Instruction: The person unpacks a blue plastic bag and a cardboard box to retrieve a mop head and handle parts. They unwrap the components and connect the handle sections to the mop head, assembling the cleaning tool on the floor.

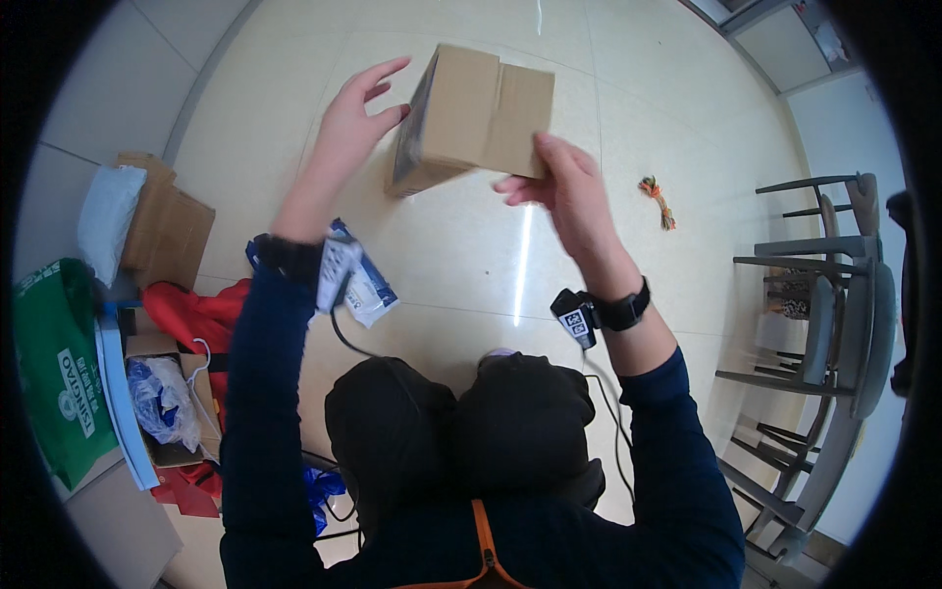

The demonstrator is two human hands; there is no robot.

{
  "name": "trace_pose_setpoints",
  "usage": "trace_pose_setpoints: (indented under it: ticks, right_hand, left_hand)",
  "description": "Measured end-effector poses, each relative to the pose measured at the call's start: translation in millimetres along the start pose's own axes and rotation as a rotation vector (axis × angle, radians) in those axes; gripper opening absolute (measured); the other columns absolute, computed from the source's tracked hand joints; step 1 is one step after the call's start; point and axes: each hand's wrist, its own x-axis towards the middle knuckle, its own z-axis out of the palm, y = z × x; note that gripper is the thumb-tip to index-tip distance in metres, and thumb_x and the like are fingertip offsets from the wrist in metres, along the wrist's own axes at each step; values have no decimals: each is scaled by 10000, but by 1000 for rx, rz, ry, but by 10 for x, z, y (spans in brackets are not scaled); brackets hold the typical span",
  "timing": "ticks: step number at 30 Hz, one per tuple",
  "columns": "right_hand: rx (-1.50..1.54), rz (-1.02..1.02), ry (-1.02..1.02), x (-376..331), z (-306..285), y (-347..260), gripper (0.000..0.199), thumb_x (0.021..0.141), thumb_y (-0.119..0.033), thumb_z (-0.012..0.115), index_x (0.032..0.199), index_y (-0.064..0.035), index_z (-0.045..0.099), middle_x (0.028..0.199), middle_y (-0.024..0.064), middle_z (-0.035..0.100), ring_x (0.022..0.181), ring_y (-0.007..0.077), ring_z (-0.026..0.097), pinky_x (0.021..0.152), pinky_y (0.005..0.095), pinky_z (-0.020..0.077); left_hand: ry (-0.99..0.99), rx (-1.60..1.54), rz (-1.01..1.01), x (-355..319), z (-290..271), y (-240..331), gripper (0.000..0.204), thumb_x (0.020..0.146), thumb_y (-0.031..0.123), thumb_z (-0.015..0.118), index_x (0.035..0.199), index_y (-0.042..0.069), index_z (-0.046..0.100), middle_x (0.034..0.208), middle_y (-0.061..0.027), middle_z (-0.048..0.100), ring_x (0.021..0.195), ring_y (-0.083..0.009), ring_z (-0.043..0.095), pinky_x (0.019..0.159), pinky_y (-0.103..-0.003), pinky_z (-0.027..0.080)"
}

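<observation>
A brown cardboard box stands on the floor in front of me, with a flap extending from its top toward the right. My right hand pinches the flap's near right corner, thumb on top and fingers beneath. Beside the box's left face is my left hand, its fingers spread and holding nothing. The thumb tip comes close to the box's edge; whether it touches I cannot tell. Each wrist wears a black strap with a small device and a cable.
A knotted orange and green rope lies right of the box. Blue and white packets lie near my left forearm. At left are a green bag, red cloth and an open carton holding plastic. Grey chairs line the right.
</observation>
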Motion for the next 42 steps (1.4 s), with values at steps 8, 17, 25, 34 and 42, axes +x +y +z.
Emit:
trace_pose_setpoints:
  ticks: [8, 17, 25, 34, 42]
  right_hand:
    - [168, 94, -237, 233, 466, 353, 414, 1078, -320, 405, 1157, 43, 585, 1038, 169, 690, 888, 202, 693, 774, 315, 565]
    - [123, 92, -191, 188, 132, 320, 363, 1038, -315, 469, 1013, 7, 634, 885, 107, 694, 746, 169, 675, 687, 294, 556]
    - [-961, -889, 322, 117, -333, -154, 483, 846, -279, 763, 1246, -78, 581, 1028, 81, 658, 920, 267, 668, 783, 381, 550]
    - [-1231, -621, -282, 257, -584, -553, 531, 886, -355, 707, 1301, -46, 590, 1121, 145, 693, 978, 281, 685, 886, 355, 555]
    - [-129, 239, -390, 555, -878, 138, 403, 984, -412, 611, 1178, -59, 606, 1071, 40, 655, 960, 132, 622, 856, 290, 518]
  left_hand:
    - [281, 551, 206, -282, 13, 403, 611, 870, 449, 677, 1297, 19, 599, 1141, -161, 685, 1094, -285, 656, 906, -369, 529]
    - [-17, 328, -88, -83, -356, 624, 441, 947, 417, 591, 1135, 28, 681, 1063, -149, 706, 930, -252, 684, 810, -366, 574]
    - [-199, -566, -404, -362, 288, 262, 403, 1020, 389, 518, 1172, 37, 641, 1022, -42, 693, 854, -114, 668, 705, -239, 567]
    - [-343, -673, -426, -488, 609, 256, 433, 1020, 387, 525, 1227, 19, 618, 1083, -62, 686, 945, -120, 665, 777, -274, 555]
    - [-477, -661, -432, -588, 453, 10, 460, 1017, 403, 522, 1237, 10, 616, 1051, -42, 678, 928, -100, 653, 743, -257, 546]
